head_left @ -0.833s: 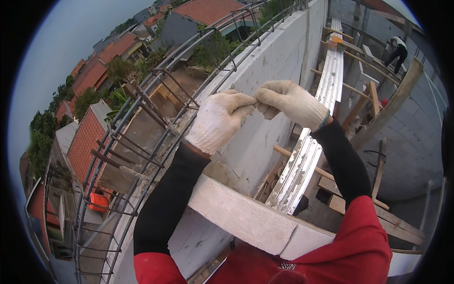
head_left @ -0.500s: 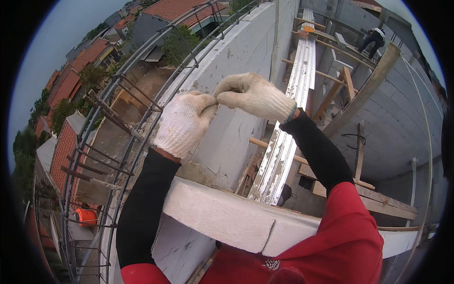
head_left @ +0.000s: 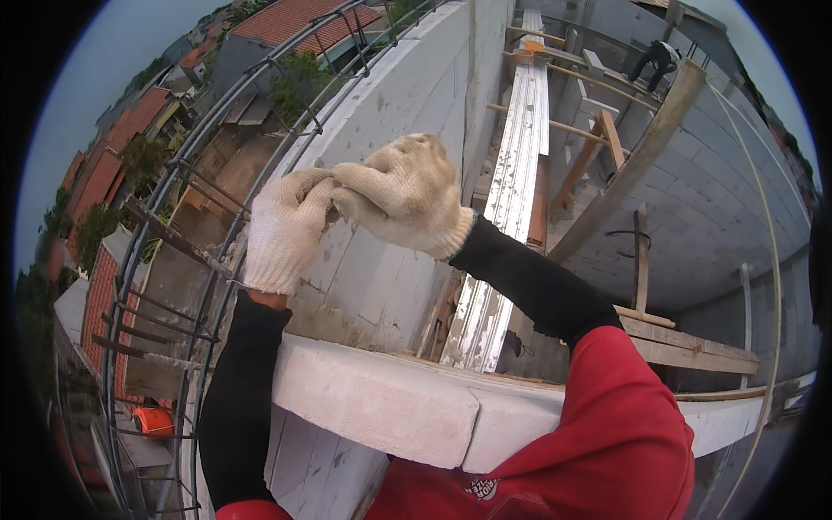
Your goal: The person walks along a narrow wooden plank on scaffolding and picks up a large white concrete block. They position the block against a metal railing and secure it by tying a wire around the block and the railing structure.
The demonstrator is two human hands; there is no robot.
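Both of my hands, in cream knitted gloves, meet at fingertip height in front of the white block wall. My left hand has thumb and fingers pinched together. My right hand is curled, its fingertips touching or very near the left ones. Whatever small thing is between them is hidden. A tied steel rebar cage runs along the wall top just left of my hands. Below my wrists is a curved ledge of pale blocks, with a joint between two pieces.
A long whitish metal plank lies across wooden poles right of the wall, beside a leaning timber post. A co-worker bends over at the far upper right. An orange container sits beyond the rebar, low left. Red-tiled roofs lie below left.
My view has shifted, so hands and surroundings sit further left. My right hand has rotated, its back and knuckles now raised, while the fingertips of both hands stay together.
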